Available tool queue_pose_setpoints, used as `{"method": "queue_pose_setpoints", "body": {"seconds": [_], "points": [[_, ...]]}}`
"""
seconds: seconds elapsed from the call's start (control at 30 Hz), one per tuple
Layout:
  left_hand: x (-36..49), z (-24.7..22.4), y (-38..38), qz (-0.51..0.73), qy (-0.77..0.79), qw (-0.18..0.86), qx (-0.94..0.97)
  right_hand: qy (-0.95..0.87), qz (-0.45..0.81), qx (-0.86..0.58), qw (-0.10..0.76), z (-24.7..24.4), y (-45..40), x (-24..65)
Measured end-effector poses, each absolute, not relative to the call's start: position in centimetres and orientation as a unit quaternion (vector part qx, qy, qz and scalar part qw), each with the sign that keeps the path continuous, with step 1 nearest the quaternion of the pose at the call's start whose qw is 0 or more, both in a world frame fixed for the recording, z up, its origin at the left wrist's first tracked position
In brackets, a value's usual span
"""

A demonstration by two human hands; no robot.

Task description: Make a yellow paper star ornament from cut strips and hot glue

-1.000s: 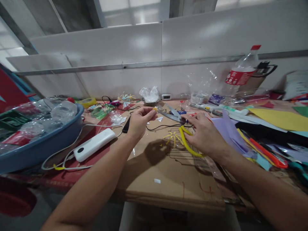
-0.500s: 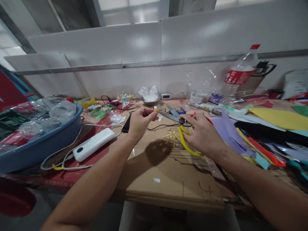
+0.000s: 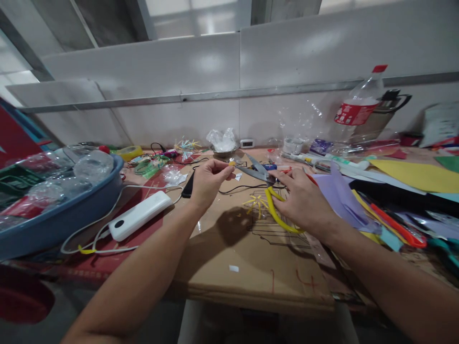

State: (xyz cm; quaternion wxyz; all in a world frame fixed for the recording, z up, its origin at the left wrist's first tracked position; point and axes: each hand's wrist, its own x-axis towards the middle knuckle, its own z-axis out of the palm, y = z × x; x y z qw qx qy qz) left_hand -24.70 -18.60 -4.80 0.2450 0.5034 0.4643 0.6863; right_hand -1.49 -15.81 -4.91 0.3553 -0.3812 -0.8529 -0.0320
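Observation:
My right hand [image 3: 304, 196] grips a pair of scissors [image 3: 274, 200] by the yellow handles, its blades spread apart and pointing up and left. Between the thumb and fingertips of my left hand [image 3: 211, 179] is a small yellow piece [image 3: 232, 163], too small to make out fully. The blade tips are close to that piece; whether they touch it I cannot tell. Below the scissors, a yellow star-shaped figure of thin strips [image 3: 256, 204] lies on the cardboard [image 3: 215, 267], which has dark drawn lines and red marks.
At left stand a blue basin [image 3: 107, 200] of plastic bottles and a white power bank [image 3: 139, 215] with its cable. Coloured sheets [image 3: 340, 200] and an orange cutter [image 3: 398, 227] lie at right. Behind are a large bottle [image 3: 358, 110], a foil-like bowl [image 3: 224, 150] and a small clock [image 3: 246, 143].
Almost nothing differs. Both hands, the scissors and the small yellow piece keep nearly the same place.

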Motion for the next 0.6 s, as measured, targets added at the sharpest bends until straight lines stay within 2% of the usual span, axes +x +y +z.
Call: {"method": "queue_pose_setpoints", "body": {"seconds": [0.6], "points": [[-24.54, -4.28, -19.06, 0.663, 0.506, 0.204, 0.513, -0.854, -0.016, -0.394, 0.340, -4.71, -16.24, -1.66]]}}
